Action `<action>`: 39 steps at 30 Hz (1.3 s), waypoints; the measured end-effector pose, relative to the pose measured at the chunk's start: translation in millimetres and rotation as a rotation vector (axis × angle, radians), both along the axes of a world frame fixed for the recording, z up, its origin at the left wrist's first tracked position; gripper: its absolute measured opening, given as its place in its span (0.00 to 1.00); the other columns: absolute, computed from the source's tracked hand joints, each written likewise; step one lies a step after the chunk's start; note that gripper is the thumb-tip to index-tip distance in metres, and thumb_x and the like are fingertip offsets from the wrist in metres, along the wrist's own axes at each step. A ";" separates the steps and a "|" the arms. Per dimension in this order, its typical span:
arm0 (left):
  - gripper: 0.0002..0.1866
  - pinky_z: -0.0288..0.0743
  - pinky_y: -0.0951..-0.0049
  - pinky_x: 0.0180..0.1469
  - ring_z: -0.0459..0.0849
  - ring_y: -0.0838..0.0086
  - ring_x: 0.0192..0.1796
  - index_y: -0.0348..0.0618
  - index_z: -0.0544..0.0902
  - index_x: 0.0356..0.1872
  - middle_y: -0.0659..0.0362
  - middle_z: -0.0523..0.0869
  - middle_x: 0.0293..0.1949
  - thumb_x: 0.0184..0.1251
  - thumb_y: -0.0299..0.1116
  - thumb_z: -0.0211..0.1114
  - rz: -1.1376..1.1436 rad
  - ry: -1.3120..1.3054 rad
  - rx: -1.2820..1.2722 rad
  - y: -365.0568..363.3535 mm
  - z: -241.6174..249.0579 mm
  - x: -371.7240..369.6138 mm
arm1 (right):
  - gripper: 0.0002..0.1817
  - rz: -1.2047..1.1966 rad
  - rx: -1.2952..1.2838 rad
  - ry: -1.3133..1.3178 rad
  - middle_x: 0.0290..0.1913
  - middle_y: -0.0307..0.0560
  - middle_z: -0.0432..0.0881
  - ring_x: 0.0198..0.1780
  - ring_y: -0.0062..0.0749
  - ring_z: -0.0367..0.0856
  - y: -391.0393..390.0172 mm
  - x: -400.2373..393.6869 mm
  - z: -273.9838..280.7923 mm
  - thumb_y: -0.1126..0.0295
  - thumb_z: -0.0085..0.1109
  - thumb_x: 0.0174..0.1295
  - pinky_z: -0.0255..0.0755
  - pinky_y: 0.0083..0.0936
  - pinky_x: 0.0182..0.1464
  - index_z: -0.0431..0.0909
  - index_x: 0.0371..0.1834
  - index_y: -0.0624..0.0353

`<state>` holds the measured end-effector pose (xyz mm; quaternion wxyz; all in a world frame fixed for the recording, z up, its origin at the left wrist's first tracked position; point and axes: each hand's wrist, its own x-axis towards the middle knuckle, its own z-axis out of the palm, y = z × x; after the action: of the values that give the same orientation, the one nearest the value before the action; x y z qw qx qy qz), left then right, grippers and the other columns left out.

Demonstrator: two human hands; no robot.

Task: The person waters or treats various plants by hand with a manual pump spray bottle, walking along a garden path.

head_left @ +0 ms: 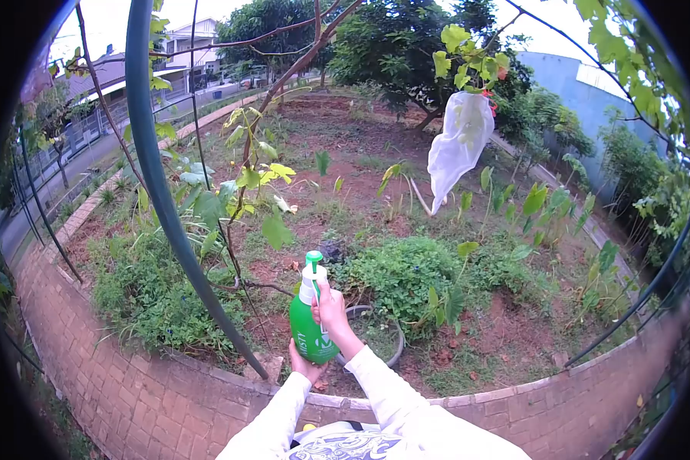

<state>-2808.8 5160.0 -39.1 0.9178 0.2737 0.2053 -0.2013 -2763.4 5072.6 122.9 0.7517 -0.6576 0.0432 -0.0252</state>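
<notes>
In front of me, a green spray bottle [303, 328] with a white and green nozzle head is held upright, white lettering on its side. My left hand [307, 366] is closed around its base from below. Near the neck and trigger, my right hand [330, 308] grips the same bottle; some of its fingers are hidden. Leafy vine shoots [272, 175] hang a little beyond the bottle and to its left. Farther right, a white mesh bag [460, 142] hangs from a vine.
A green metal pole [157, 169] slants down on the left. Bushy plants [410, 268] grow in the soil bed beyond, with a round dark rim [397, 345] on the ground. The brick path [153, 395] curves around me. A blue wall [560, 92] stands at the far right.
</notes>
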 end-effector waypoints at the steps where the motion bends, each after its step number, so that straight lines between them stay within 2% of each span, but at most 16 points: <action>1: 0.39 0.59 0.55 0.54 0.63 0.62 0.57 0.54 0.62 0.57 0.56 0.65 0.56 0.49 0.70 0.35 -0.009 -0.004 -0.008 -0.9 -2.5 0.3 | 0.32 -0.027 -0.009 -0.018 0.08 0.38 0.65 0.09 0.20 0.64 -2.6 -0.9 -2.6 0.42 0.38 0.58 0.55 0.19 0.12 0.67 0.15 0.63; 4: 0.40 0.58 0.56 0.54 0.62 0.62 0.57 0.55 0.61 0.57 0.56 0.65 0.56 0.49 0.70 0.35 -0.033 -0.013 -0.026 -7.3 3.1 -2.4 | 0.32 -0.042 0.050 -0.012 0.08 0.37 0.64 0.09 0.19 0.62 -13.1 -11.1 -1.3 0.42 0.38 0.58 0.53 0.19 0.12 0.66 0.14 0.62; 6: 0.37 0.59 0.59 0.50 0.64 0.64 0.54 0.57 0.63 0.55 0.57 0.65 0.54 0.49 0.69 0.37 -0.063 -0.014 0.006 -10.3 11.2 -9.0 | 0.31 -0.048 0.079 -0.006 0.08 0.37 0.63 0.08 0.19 0.62 -19.3 -16.4 -2.3 0.42 0.38 0.58 0.53 0.18 0.11 0.66 0.14 0.62; 10: 0.38 0.58 0.57 0.51 0.64 0.63 0.54 0.57 0.62 0.56 0.56 0.65 0.55 0.47 0.69 0.38 -0.102 -0.009 0.037 -13.2 10.0 -17.8 | 0.31 -0.071 0.104 0.013 0.07 0.37 0.63 0.08 0.19 0.61 -25.4 -22.6 -17.2 0.42 0.39 0.58 0.53 0.18 0.11 0.65 0.14 0.62; 12: 0.38 0.58 0.57 0.51 0.64 0.63 0.54 0.57 0.62 0.56 0.56 0.64 0.55 0.47 0.69 0.38 -0.107 0.004 0.028 -13.2 -0.5 -18.5 | 0.31 -0.083 0.092 0.039 0.08 0.38 0.63 0.08 0.20 0.62 -26.3 -25.7 -21.4 0.43 0.39 0.58 0.54 0.18 0.11 0.65 0.14 0.62; 14: 0.37 0.58 0.57 0.50 0.64 0.63 0.54 0.57 0.62 0.55 0.56 0.64 0.55 0.47 0.69 0.39 -0.109 0.010 -0.052 -8.4 -31.4 -15.5 | 0.31 -0.087 0.092 0.049 0.08 0.38 0.64 0.08 0.20 0.62 -23.9 -27.5 -26.0 0.43 0.39 0.58 0.55 0.18 0.11 0.66 0.14 0.62; 17: 0.37 0.58 0.56 0.50 0.64 0.63 0.53 0.56 0.63 0.55 0.56 0.64 0.55 0.48 0.69 0.38 -0.099 0.112 -0.019 -0.9 -31.5 -21.7 | 0.31 -0.107 0.082 0.082 0.08 0.37 0.64 0.08 0.20 0.62 -16.6 -29.7 -34.5 0.42 0.40 0.58 0.55 0.18 0.11 0.65 0.15 0.62; 23: 0.38 0.59 0.56 0.50 0.64 0.62 0.54 0.54 0.62 0.56 0.55 0.64 0.56 0.50 0.68 0.36 -0.181 0.069 0.002 18.0 -14.7 -25.3 | 0.29 -0.146 0.135 0.132 0.09 0.36 0.62 0.09 0.19 0.61 -4.3 -28.8 -29.3 0.43 0.41 0.57 0.57 0.18 0.12 0.64 0.15 0.60; 26: 0.38 0.57 0.55 0.53 0.63 0.62 0.56 0.55 0.61 0.58 0.56 0.63 0.57 0.51 0.69 0.37 -0.194 -0.031 0.070 14.2 26.3 -4.2 | 0.29 -0.172 0.178 0.065 0.08 0.35 0.61 0.08 0.19 0.59 -14.9 -16.0 8.3 0.42 0.41 0.57 0.55 0.17 0.12 0.64 0.14 0.59; 27: 0.37 0.57 0.57 0.54 0.63 0.62 0.57 0.55 0.60 0.58 0.56 0.63 0.57 0.52 0.68 0.37 -0.216 -0.135 0.089 11.0 52.1 3.5 | 0.29 -0.203 0.163 0.081 0.08 0.34 0.60 0.08 0.18 0.58 -20.0 -13.9 34.6 0.42 0.42 0.56 0.54 0.17 0.11 0.63 0.14 0.59; 28: 0.37 0.56 0.57 0.54 0.62 0.63 0.57 0.55 0.59 0.59 0.56 0.63 0.57 0.53 0.68 0.37 -0.225 -0.224 -0.001 5.0 69.2 15.8 | 0.29 -0.166 0.212 -0.007 0.08 0.33 0.59 0.08 0.18 0.57 -26.6 -12.7 59.7 0.42 0.42 0.56 0.53 0.16 0.11 0.63 0.13 0.58; 29: 0.37 0.56 0.57 0.55 0.62 0.63 0.57 0.55 0.58 0.59 0.57 0.63 0.57 0.52 0.68 0.38 -0.238 -0.293 0.017 -2.4 88.7 29.7 | 0.29 -0.159 0.233 -0.078 0.08 0.32 0.58 0.08 0.17 0.56 -33.9 -10.0 84.0 0.42 0.43 0.55 0.52 0.16 0.11 0.62 0.13 0.57; 32: 0.38 0.58 0.60 0.54 0.64 0.64 0.55 0.50 0.61 0.57 0.55 0.64 0.57 0.52 0.67 0.39 -0.265 -0.491 -0.011 -30.1 178.9 57.3 | 0.28 -0.223 0.181 -0.250 0.08 0.32 0.57 0.08 0.17 0.56 -55.5 -11.3 178.9 0.42 0.45 0.54 0.51 0.16 0.10 0.62 0.12 0.55; 36: 0.33 0.60 0.64 0.53 0.66 0.66 0.51 0.45 0.63 0.54 0.54 0.67 0.51 0.56 0.60 0.44 -0.222 -0.662 -0.053 -79.7 272.7 89.9 | 0.24 -0.277 0.174 -0.397 0.10 0.31 0.56 0.09 0.18 0.55 -94.2 -13.1 295.5 0.44 0.44 0.54 0.53 0.18 0.12 0.61 0.17 0.54; 39: 0.29 0.62 0.65 0.51 0.67 0.66 0.50 0.44 0.65 0.51 0.54 0.69 0.48 0.57 0.58 0.47 -0.249 -0.751 -0.063 -112.8 328.1 98.7 | 0.21 -0.300 0.177 -0.451 0.11 0.29 0.54 0.11 0.17 0.54 -126.2 -14.0 355.8 0.46 0.40 0.55 0.53 0.20 0.15 0.59 0.18 0.52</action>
<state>-2710.1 5047.2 289.0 0.9055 0.3229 -0.1858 -0.2032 -2777.4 4946.4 478.7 0.7846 -0.5535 -0.0264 -0.2781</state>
